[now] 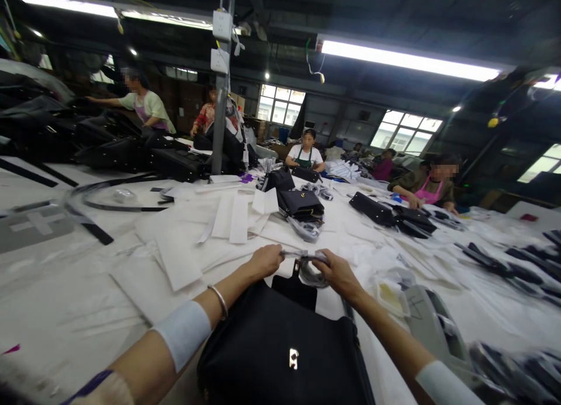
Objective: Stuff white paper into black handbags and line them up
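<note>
White sheets (239,219) litter the table (56,294), left hand (266,261) and right hand (340,272) pinching a plastic-wrapped strip (302,254).

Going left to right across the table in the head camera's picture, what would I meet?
Gray sheet with a white cross, silver bracelet, left hand, plastic-wrapped strap, right hand, plastic tub, gray box.

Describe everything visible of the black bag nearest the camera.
The black bag, at the white table, looks smooth and leather-like, with rounded edges. A shiny, metallic-looking clasp sits on its front face, facing the camera; the picture's lower edge cuts the bag off. Beyond its top edge lies a black flap, apparently open. Past that, the left hand and right hand grip a plastic-wrapped strip; whether it joins the bag is unclear.
</note>
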Motion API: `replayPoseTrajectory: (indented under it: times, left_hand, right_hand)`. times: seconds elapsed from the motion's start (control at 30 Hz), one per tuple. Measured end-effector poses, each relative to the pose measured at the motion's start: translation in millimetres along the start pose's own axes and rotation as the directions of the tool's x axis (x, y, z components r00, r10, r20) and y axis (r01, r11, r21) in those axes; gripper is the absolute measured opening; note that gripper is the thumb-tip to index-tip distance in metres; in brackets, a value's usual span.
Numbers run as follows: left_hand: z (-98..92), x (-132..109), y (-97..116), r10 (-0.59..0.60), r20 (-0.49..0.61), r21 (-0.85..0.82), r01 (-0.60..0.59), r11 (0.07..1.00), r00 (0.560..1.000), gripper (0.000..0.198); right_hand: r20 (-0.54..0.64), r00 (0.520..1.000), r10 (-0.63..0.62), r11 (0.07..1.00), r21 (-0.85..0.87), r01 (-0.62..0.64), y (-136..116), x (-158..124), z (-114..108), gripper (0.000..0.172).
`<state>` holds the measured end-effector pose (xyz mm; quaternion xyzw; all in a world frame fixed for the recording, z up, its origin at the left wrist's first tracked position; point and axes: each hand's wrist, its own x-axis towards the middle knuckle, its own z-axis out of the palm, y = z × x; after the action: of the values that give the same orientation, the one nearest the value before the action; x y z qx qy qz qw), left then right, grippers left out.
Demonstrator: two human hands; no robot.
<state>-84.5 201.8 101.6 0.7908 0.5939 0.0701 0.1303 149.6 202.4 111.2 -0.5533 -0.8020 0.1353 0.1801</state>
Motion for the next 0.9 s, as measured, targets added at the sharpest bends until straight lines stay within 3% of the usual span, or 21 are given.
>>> replayPoseTrajectory:
  times: [0.1,0.17,0.27,0.37,0.5,0.57,0.67,0.77,0.9]
  left_hand:
    - [1.1,-0.8,-3.4,-0.013,-0.104,-0.034,0.009,0.999,0.994,0.032]
    - [4.0,-1.8,-5.2,-0.039,-0.158,-0.037,0.034,0.999,0.987,0.031]
    - [7.0,-4.1,-6.8,-0.079,-0.21,-0.023,0.076,0.997,0.975,0.034]
    - [5.3,-7.6,-4.8,-0.026,-0.198,0.007,0.028,1.0,0.98,0.03]
    - [6.2,-17.6,0.6,0.123,-0.071,0.046,-0.12,0.992,0.99,0.018]
    - [12.0,-25.6,1.4,0.166,-0.019,0.067,-0.165,0.984,0.986,0.026]
    - [24.1,-37.4,-0.4,0.198,0.024,0.096,-0.199,0.975,0.98,0.052]
    - [29.7,-43.5,-0.7,0.218,0.033,0.11,-0.221,0.969,0.975,0.061]
    - [9.8,-51.7,7.8,0.288,0.019,0.118,-0.288,0.95,0.958,0.065]
  right_hand:
    - [-0.064,0.995,0.081,0.982,0.174,-0.069,-0.1,9.9,17.9,0.035]
    - [-0.07,0.989,0.128,0.967,0.23,-0.109,0.8,17.6,33.6,0.033]
    - [-0.079,0.981,0.18,0.962,0.224,-0.159,4.2,25.7,55.9,0.023]
    - [-0.109,0.97,0.216,0.964,0.179,-0.195,7.9,27.8,69.2,0.017]
    - [-0.176,0.96,0.218,0.97,0.151,-0.193,6.0,23.1,62.4,0.029]
    - [-0.189,0.967,0.171,0.978,0.151,-0.144,1.5,18.2,52.6,0.033]
    - [-0.068,0.994,0.086,0.984,0.161,-0.074,-7.2,9.6,44.8,0.025]
    - [0.061,0.995,0.082,0.986,0.138,-0.09,-15.1,3.9,50.0,0.021]
    - [0.064,0.991,0.115,0.991,0.058,-0.119,-29.5,1.2,50.5,0.029]
